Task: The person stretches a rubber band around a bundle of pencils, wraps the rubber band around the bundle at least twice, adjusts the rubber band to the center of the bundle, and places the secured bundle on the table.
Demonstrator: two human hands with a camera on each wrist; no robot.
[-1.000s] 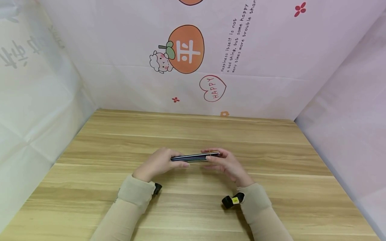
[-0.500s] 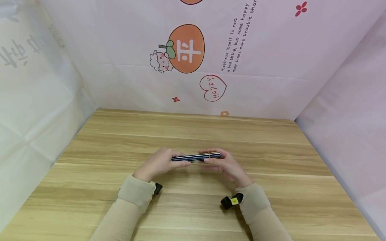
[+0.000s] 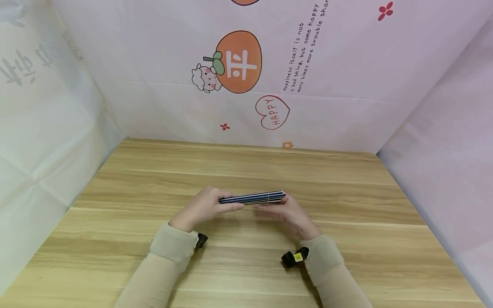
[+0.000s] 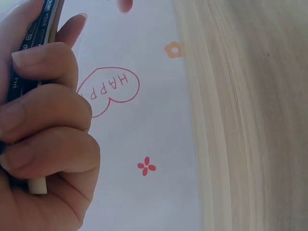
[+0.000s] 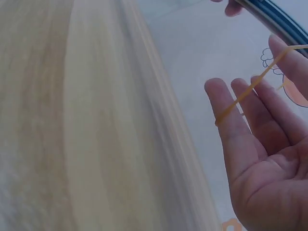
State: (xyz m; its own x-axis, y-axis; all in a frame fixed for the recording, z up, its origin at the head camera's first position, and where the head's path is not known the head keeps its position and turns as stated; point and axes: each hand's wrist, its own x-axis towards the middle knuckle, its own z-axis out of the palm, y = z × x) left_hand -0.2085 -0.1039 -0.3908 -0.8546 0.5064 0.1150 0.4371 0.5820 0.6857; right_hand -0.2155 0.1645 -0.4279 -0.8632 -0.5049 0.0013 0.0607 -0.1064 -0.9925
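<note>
A bundle of slim dark pencils, printed with light lettering in the left wrist view, is held level above the table. My left hand grips its left end, fingers curled round it and thumb along the near side. One pale pencil end pokes out below those fingers. At the other end is my right hand, its fingers spread and fairly straight in the right wrist view. A thin yellow rubber band is stretched across its thumb and a finger, and crosses the bundle near its right end.
Beneath the hands lies a wood-grain table. A white printed sheet stands behind it, with plain white sheets at both sides. Each sleeve cuff carries a small black camera.
The right end of the bundle has risen a little. The right fingers that showed along its far side have dropped out of sight behind or below it. My left hand keeps its grip.
</note>
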